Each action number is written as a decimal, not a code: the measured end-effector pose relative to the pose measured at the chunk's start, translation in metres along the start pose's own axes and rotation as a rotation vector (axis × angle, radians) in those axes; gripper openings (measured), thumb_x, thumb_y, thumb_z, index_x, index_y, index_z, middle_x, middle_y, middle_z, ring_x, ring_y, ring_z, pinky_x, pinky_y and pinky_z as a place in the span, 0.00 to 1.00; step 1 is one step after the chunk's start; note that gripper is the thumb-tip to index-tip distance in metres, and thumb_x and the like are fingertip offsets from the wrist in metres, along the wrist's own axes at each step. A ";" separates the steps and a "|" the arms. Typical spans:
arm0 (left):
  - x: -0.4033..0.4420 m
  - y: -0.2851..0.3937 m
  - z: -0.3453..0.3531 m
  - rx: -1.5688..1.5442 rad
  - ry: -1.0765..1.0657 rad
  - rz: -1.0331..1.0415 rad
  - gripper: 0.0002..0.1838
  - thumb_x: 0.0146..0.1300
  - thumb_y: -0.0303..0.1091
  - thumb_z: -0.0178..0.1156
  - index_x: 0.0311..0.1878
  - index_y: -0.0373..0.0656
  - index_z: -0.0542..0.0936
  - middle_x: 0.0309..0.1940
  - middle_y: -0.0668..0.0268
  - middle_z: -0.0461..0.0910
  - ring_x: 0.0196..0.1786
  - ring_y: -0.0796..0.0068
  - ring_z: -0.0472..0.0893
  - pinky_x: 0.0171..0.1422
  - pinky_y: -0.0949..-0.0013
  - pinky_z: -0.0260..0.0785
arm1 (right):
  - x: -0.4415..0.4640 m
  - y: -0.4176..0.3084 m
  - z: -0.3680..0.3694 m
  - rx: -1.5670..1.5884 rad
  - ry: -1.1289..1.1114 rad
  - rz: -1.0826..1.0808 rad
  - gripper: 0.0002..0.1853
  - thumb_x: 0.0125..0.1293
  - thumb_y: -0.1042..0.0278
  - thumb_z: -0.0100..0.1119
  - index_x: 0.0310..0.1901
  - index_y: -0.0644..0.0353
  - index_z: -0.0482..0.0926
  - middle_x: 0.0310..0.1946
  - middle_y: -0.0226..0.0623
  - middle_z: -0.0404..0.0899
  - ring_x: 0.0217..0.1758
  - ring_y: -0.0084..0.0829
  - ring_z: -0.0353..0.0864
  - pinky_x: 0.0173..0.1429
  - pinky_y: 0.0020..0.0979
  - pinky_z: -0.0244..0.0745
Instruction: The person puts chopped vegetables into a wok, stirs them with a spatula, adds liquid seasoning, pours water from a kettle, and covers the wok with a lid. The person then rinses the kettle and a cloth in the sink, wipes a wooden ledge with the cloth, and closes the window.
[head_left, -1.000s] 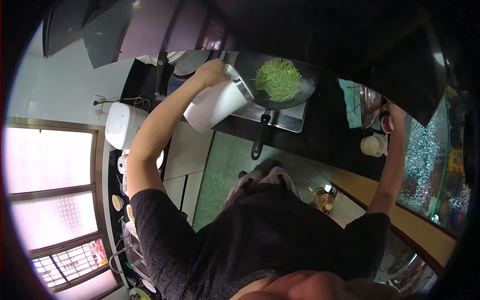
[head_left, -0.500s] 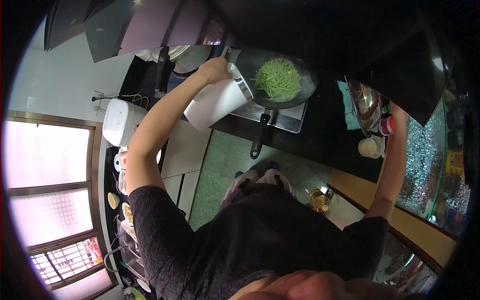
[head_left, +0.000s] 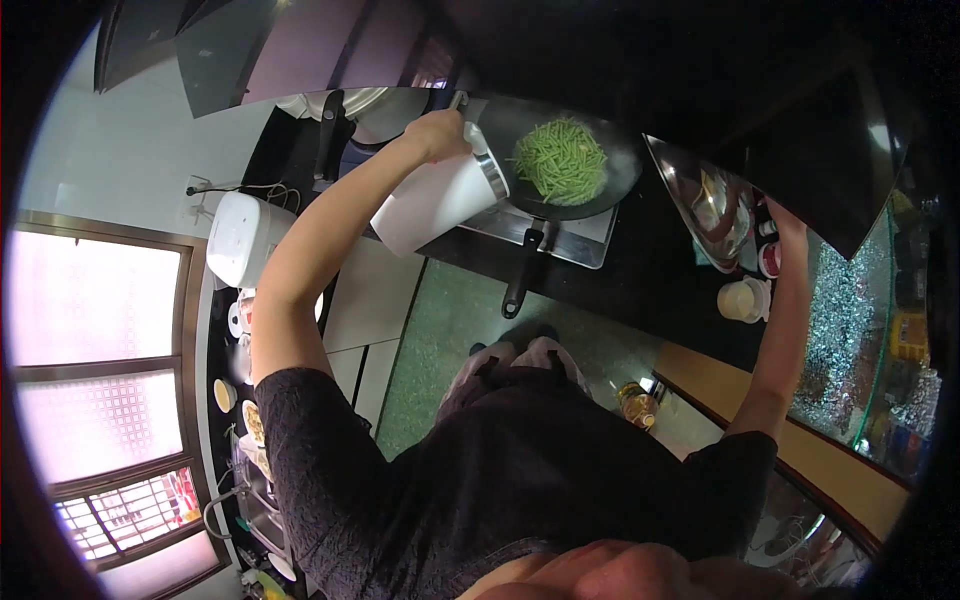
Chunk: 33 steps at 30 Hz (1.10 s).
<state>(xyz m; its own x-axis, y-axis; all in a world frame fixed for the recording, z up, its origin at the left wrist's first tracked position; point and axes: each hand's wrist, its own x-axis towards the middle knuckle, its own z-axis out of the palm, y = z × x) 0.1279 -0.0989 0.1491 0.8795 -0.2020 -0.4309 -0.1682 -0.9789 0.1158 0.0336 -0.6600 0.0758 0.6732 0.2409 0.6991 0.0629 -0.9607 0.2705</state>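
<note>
The white pitcher (head_left: 436,203) tilts on the near side of the left grip (head_left: 440,134) clasping it; right grip (head_left: 787,218) hidden, cannot tell.

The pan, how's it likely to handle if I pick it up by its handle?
The pan may feel front-heavy, since the heaped greens sit well out from the long, narrow handle. The greens look loose and uncovered, so tilting could spill some. A sideways knock might swivel it, because the handle juts past the stove.
</note>
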 end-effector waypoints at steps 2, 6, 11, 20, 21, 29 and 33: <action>0.000 0.004 -0.002 0.020 -0.022 -0.022 0.17 0.52 0.41 0.62 0.28 0.32 0.82 0.24 0.54 0.82 0.28 0.63 0.83 0.35 0.63 0.75 | 0.007 -0.008 -0.002 0.002 0.018 -0.011 0.16 0.57 0.61 0.61 0.45 0.58 0.82 0.46 0.45 0.81 0.49 0.46 0.80 0.54 0.42 0.73; 0.000 0.006 -0.003 0.013 -0.028 -0.008 0.16 0.52 0.41 0.62 0.29 0.32 0.82 0.24 0.54 0.82 0.28 0.62 0.83 0.36 0.63 0.75 | 0.026 -0.037 -0.008 0.001 0.073 -0.026 0.15 0.57 0.62 0.61 0.45 0.58 0.82 0.46 0.45 0.81 0.49 0.45 0.80 0.54 0.42 0.74; -0.001 0.004 0.003 -0.012 0.025 0.003 0.18 0.52 0.42 0.63 0.30 0.32 0.82 0.23 0.51 0.81 0.28 0.59 0.84 0.37 0.61 0.74 | 0.068 -0.098 -0.010 0.004 0.190 -0.031 0.15 0.58 0.62 0.61 0.45 0.57 0.82 0.45 0.44 0.82 0.48 0.45 0.80 0.54 0.42 0.74; -0.032 -0.059 0.065 -0.321 0.322 -0.056 0.21 0.48 0.45 0.63 0.29 0.31 0.82 0.23 0.51 0.81 0.30 0.55 0.84 0.39 0.58 0.74 | 0.117 -0.214 0.031 0.166 0.137 0.058 0.15 0.58 0.63 0.60 0.46 0.56 0.81 0.43 0.43 0.82 0.46 0.44 0.81 0.52 0.42 0.75; -0.046 -0.060 0.071 -0.444 0.366 -0.088 0.19 0.48 0.43 0.63 0.30 0.32 0.82 0.19 0.51 0.80 0.26 0.58 0.83 0.34 0.59 0.73 | 0.116 -0.224 0.038 0.247 0.066 0.101 0.15 0.58 0.64 0.60 0.47 0.55 0.81 0.42 0.43 0.82 0.45 0.44 0.81 0.50 0.42 0.75; -0.126 -0.075 0.165 -1.161 0.692 -0.230 0.10 0.52 0.32 0.63 0.34 0.35 0.81 0.19 0.70 0.76 0.19 0.83 0.71 0.23 0.75 0.62 | 0.113 -0.271 0.061 0.244 -0.270 -0.012 0.20 0.58 0.69 0.58 0.54 0.52 0.76 0.42 0.42 0.79 0.44 0.41 0.80 0.46 0.40 0.76; -0.162 -0.073 0.184 -1.340 0.769 -0.278 0.09 0.55 0.29 0.64 0.38 0.36 0.81 0.22 0.72 0.77 0.22 0.86 0.70 0.23 0.78 0.59 | 0.119 -0.278 0.051 0.269 -0.270 -0.041 0.24 0.57 0.68 0.61 0.57 0.50 0.74 0.41 0.40 0.77 0.46 0.41 0.78 0.49 0.38 0.75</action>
<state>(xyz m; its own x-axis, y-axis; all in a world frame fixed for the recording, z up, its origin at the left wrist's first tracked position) -0.0844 -0.0001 0.0459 0.8921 0.4448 -0.0797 0.1664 -0.1593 0.9731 0.1336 -0.3713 0.0504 0.8335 0.2694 0.4824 0.2608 -0.9615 0.0864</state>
